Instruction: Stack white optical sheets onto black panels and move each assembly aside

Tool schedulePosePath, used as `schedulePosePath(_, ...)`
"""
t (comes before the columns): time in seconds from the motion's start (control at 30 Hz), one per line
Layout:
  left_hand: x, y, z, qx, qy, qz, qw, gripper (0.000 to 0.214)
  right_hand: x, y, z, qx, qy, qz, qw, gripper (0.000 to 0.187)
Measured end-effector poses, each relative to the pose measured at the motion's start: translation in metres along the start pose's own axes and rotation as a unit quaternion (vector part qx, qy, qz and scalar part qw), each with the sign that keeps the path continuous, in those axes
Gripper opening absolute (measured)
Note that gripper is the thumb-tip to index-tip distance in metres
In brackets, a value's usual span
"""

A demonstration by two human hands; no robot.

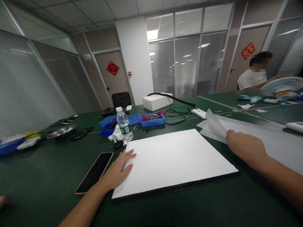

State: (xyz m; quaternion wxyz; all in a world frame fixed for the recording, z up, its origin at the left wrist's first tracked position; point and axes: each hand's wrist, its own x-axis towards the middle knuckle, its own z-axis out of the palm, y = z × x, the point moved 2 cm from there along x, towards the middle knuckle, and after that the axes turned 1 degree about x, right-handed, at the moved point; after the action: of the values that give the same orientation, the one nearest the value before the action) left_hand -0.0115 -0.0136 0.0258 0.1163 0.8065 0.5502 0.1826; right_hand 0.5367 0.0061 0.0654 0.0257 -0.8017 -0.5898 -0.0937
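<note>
A large white board (175, 160) with a dark edge lies flat on the green table (47, 176) in front of me. My left hand (118, 168) rests open on the board's left edge, fingers stretched flat. My right hand (245, 146) is closed on the corner of a thin translucent sheet (214, 123), which is lifted off a stack of similar sheets (272, 142) to the right of the board. A black phone (94, 172) lies face up just left of my left hand.
A water bottle (124, 124), glasses (140, 128), blue trays (151, 119) with coloured bits, black cables (176, 113), a white box (156, 101) and a white remote (199, 113) sit beyond the board. A metal bowl (61, 130) is at left. Another person (254, 75) and a fan (282, 85) are at far right.
</note>
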Motion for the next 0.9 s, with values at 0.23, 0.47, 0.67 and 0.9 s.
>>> schedulePosePath(0.23, 0.001, 0.0, -0.001, 0.008, 0.005, 0.0, 1.0, 0.055, -0.066, -0.096, -0.005, 0.019, -0.002, -0.196, 0.98, 0.028)
schedulePosePath(0.47, 0.001, -0.002, 0.0, -0.013, 0.008, -0.003, 1.0, 0.063, -0.148, -0.157, 0.001, 0.144, 0.17, -0.549, 0.806, 0.03)
schedulePosePath(0.67, 0.001, -0.006, 0.004, -0.004, 0.003, -0.016, 1.0, 0.079, -0.141, -0.141, -0.009, 0.228, 0.176, -0.587, 0.757, 0.04)
schedulePosePath(0.9, 0.004, -0.003, 0.007, -0.025, 0.017, 0.015, 0.999, 0.06, -0.044, -0.066, 0.008, 0.154, 0.123, -0.306, 0.931, 0.043)
